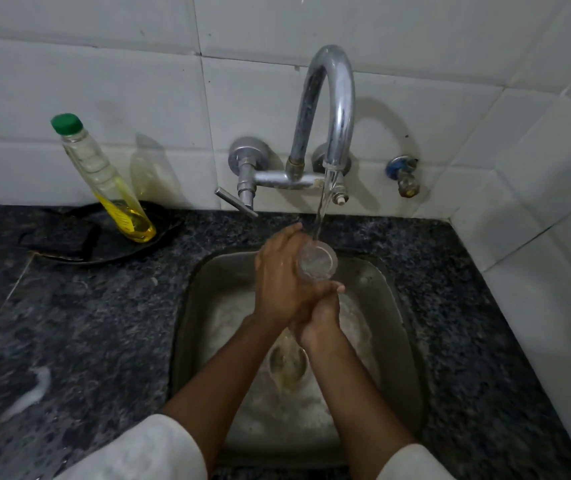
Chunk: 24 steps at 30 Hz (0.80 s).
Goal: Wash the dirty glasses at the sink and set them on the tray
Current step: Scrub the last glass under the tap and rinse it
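Left hand [279, 271] fingers wrap the clear glass [318, 262] under the faucet [329, 109] stream; right hand [322, 315] fingers grip below it, over the steel sink [398, 306].

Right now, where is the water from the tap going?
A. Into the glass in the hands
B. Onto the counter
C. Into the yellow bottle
A: the stream from the tap falls straight into the mouth of the glass that both hands hold over the sink.
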### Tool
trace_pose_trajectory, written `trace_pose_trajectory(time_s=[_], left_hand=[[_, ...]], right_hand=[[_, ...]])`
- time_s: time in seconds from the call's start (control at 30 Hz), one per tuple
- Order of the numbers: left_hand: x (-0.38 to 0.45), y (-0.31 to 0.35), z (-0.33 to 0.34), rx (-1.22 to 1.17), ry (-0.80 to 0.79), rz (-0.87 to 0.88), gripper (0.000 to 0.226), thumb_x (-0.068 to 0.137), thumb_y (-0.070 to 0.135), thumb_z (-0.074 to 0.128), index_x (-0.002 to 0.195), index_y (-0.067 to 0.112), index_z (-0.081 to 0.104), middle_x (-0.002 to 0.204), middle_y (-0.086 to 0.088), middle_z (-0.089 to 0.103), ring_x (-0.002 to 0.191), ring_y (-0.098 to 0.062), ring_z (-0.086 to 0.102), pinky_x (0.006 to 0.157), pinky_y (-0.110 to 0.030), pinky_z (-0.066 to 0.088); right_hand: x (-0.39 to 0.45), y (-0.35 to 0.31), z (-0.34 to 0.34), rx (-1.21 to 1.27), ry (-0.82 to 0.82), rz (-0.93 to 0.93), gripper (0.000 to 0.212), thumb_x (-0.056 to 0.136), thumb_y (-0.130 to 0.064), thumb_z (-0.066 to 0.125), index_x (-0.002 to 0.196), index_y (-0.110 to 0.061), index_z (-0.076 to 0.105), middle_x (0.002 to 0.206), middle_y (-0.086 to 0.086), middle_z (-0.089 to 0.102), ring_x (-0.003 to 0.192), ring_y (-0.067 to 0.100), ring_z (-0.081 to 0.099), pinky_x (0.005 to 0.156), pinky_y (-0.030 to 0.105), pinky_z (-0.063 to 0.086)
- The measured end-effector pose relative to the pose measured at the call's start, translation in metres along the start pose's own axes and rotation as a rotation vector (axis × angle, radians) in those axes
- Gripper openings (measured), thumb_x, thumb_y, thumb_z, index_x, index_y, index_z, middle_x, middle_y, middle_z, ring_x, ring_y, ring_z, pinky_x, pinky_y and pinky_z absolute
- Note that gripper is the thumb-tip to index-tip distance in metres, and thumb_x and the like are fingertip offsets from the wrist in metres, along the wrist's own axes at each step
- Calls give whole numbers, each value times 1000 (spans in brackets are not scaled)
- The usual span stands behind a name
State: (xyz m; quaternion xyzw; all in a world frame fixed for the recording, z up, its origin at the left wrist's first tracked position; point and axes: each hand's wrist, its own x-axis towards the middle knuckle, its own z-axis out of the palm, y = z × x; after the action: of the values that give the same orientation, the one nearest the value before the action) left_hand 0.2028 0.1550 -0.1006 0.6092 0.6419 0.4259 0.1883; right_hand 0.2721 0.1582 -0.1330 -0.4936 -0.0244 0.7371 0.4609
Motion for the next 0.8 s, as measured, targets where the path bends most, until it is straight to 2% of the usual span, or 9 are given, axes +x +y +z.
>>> trace_pose_trajectory(time_s=[0.1,0.2,0.3,0.4,0.5,0.57,0.63,0.73,0.8], left_hand=[[9,-2,-6,-291,-13,-185,66,54,38,94,107,16,63,125,-4,64,117,-22,60,96,-42,51],[21,-7,-4,-666,-21,-612,58,71,42,83,114,14,56,109,-8,69,97,-25,69,73,-38,60],[22,-22,-6,-1112,-241,-990,57,88,59,56,111,8,66,99,-17,70,83,-28,71,69,-39,59],[1,-37,3,-1477,-323,-851,58,97,47,42,75,6,77,75,-12,73,68,-22,71,62,-28,58],[-10,-42,12,-1517,-224,-810,52,98,40,43,86,1,74,87,-18,72,77,-27,70,66,-32,58],[-2,-45,8,-1467,-266,-928,61,99,47,41,87,-2,76,92,-21,73,82,-31,72,74,-35,58],[-1,-44,7,-1388,-389,-963,69,100,50,36,90,-5,77,96,-22,73,86,-31,72,76,-34,57],[-7,-37,14,-1459,-278,-886,61,101,46,40,126,-8,58,120,-25,63,110,-34,61,99,-45,46],[-2,-34,10,-1590,-198,-850,58,100,45,42,121,-6,60,113,-26,68,105,-34,66,92,-44,53]], right_hand=[[-6,-6,-1,-28,50,-66,37,93,-47,52,95,-14,68,90,7,69,79,18,65,65,28,49],[-16,-11,-10,-116,-62,-282,17,90,-34,64,99,-20,68,93,4,74,80,16,72,59,26,50],[-24,-12,-11,-825,-297,-572,20,91,-17,64,109,-23,68,104,-4,73,93,8,70,70,25,56],[-24,-11,6,-1188,-218,-571,18,92,-15,59,105,-23,70,96,-8,68,87,10,66,65,27,53],[-26,-24,4,-1457,-324,-787,16,93,-18,54,94,-25,69,82,-2,68,70,15,65,51,24,46],[-27,-36,-7,-2058,-501,-880,28,91,-15,49,113,-28,60,99,2,70,87,24,68,58,30,47],[-24,-45,-13,-2419,-445,-1038,32,90,-15,48,118,-27,55,104,3,69,92,28,66,62,34,43],[-30,-37,11,-1836,-291,-1054,17,94,-13,52,98,-10,67,94,11,69,89,30,65,78,38,52],[-28,-41,20,-1670,-357,-953,13,94,-11,53,96,-12,66,93,10,69,90,26,65,81,39,53]])
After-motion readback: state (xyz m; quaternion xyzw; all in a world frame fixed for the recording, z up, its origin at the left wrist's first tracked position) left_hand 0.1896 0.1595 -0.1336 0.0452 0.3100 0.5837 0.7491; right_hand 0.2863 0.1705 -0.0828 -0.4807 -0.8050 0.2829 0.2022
